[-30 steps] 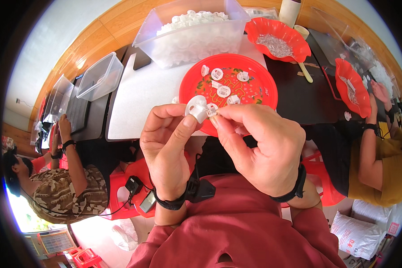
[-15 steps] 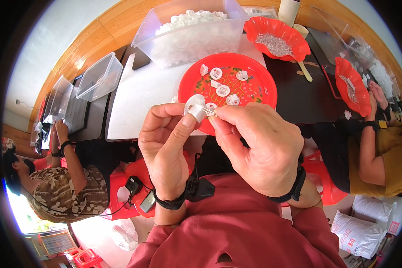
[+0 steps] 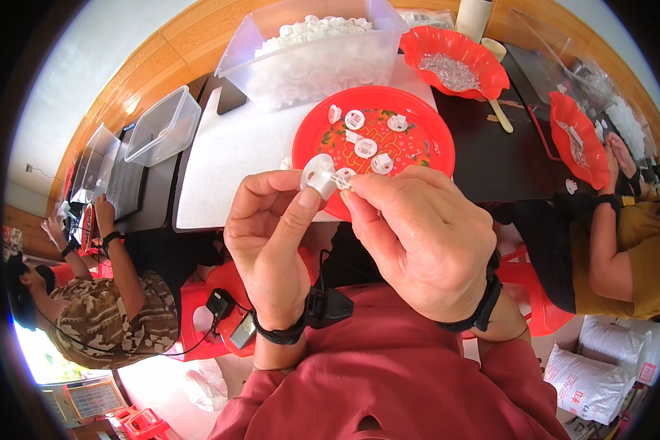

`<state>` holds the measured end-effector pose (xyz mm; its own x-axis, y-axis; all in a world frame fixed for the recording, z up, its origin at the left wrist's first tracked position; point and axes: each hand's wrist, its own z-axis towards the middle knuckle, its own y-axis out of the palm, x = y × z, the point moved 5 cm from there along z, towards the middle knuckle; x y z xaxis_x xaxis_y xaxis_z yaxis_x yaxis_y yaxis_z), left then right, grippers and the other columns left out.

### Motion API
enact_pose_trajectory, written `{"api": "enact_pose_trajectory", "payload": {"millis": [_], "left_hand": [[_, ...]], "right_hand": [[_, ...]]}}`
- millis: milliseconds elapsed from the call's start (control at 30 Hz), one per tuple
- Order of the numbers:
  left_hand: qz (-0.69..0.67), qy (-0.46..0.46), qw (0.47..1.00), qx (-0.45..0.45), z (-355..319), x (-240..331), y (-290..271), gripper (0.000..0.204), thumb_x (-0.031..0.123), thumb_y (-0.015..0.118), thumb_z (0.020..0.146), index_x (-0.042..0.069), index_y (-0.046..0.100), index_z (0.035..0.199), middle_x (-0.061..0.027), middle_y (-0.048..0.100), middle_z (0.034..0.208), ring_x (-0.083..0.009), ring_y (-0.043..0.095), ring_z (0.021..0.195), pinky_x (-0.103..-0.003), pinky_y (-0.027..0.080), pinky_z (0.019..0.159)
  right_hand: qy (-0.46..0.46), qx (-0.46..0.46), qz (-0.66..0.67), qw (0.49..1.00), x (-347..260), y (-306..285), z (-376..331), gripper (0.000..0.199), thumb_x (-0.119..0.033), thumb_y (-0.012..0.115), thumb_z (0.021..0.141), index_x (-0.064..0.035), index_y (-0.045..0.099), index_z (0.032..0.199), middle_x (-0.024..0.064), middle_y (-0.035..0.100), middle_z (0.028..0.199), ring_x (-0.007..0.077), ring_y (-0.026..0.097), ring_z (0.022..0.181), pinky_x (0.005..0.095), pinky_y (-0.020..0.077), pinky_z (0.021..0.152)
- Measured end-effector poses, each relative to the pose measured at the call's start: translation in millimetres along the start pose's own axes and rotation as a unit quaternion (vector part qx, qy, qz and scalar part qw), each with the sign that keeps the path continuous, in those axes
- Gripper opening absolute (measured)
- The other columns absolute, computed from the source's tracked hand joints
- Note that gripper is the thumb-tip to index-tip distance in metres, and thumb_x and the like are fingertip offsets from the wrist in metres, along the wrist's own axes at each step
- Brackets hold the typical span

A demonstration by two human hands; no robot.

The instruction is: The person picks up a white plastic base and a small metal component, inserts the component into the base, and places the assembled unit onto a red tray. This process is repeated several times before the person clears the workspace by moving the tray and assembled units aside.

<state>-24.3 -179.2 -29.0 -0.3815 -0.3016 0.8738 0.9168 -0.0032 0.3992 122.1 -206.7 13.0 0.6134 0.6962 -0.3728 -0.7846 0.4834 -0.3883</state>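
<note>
Between the thumb and fingers of my left hand is a round white plastic part with a disc-shaped face. My right hand pinches a small clear piece against that part's right side; the fingers hide most of the piece. Both hands are held over the near edge of a red round tray with a printed pattern. Several similar white plastic parts lie spread on the tray.
A clear bin heaped with white parts stands behind the tray. To its right are a red wavy bowl of small clear pieces and another red bowl. An open clear box sits left. Co-workers sit on both sides.
My hands stay nearly in place, the small clear piece still at the white part. At the left, the co-worker's hands have moved apart.
</note>
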Motion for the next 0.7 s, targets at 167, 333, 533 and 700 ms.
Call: {"api": "enact_pose_trajectory", "payload": {"millis": [167, 333, 533, 700], "left_hand": [[-0.014, -0.025, 1.000, 0.001, 1.0, -1.9, -3.6, 0.013, -0.005, 0.061, 0.084, -0.002, 0.058, 0.096, -0.0108, 0.067, 0.091, -0.0117, 0.063, 0.081, -0.022, 0.049, 0.071], [0.001, -0.002, 1.000, 0.007, 0.5, 0.3, -1.3, 0.013, -0.005, 0.061, 0.084, -0.002, 0.058, 0.096, -0.0108, 0.067, 0.091, -0.0116, 0.064, 0.081, -0.021, 0.049, 0.069], [-0.001, -0.002, 1.000, 0.015, -1.1, -0.7, -2.2, 0.014, -0.005, 0.061, 0.084, -0.002, 0.058, 0.097, -0.0110, 0.067, 0.091, -0.0113, 0.063, 0.080, -0.021, 0.050, 0.066], [0.045, 0.022, 0.999, 0.022, -5.6, 4.6, 1.4, 0.015, -0.005, 0.063, 0.083, -0.002, 0.058, 0.097, -0.0093, 0.066, 0.091, -0.0112, 0.062, 0.081, -0.022, 0.049, 0.068]], "right_hand": [[-0.011, -0.004, 0.002, 1.000, 1.5, 2.4, -0.5, 0.023, 0.005, 0.075, 0.066, -0.0001, 0.065, 0.086, 0.0078, 0.061, 0.067, 0.0220, 0.060, 0.057, 0.0300, 0.0494, 0.054], [-0.010, 0.004, -0.002, 1.000, -0.5, 2.3, 0.7, 0.022, 0.005, 0.074, 0.066, -0.0005, 0.065, 0.086, 0.0074, 0.061, 0.067, 0.0213, 0.059, 0.056, 0.0296, 0.0492, 0.053], [0.002, 0.009, -0.004, 1.000, 1.2, 3.5, 0.0, 0.021, 0.004, 0.074, 0.067, -0.0019, 0.064, 0.084, 0.0068, 0.062, 0.067, 0.0207, 0.059, 0.056, 0.0291, 0.0491, 0.053], [-0.053, 0.031, -0.021, 0.998, 0.4, 6.1, -4.2, 0.014, 0.003, 0.066, 0.072, 0.0008, 0.057, 0.082, 0.0056, 0.050, 0.062, 0.0197, 0.052, 0.053, 0.0316, 0.0470, 0.058]]}}
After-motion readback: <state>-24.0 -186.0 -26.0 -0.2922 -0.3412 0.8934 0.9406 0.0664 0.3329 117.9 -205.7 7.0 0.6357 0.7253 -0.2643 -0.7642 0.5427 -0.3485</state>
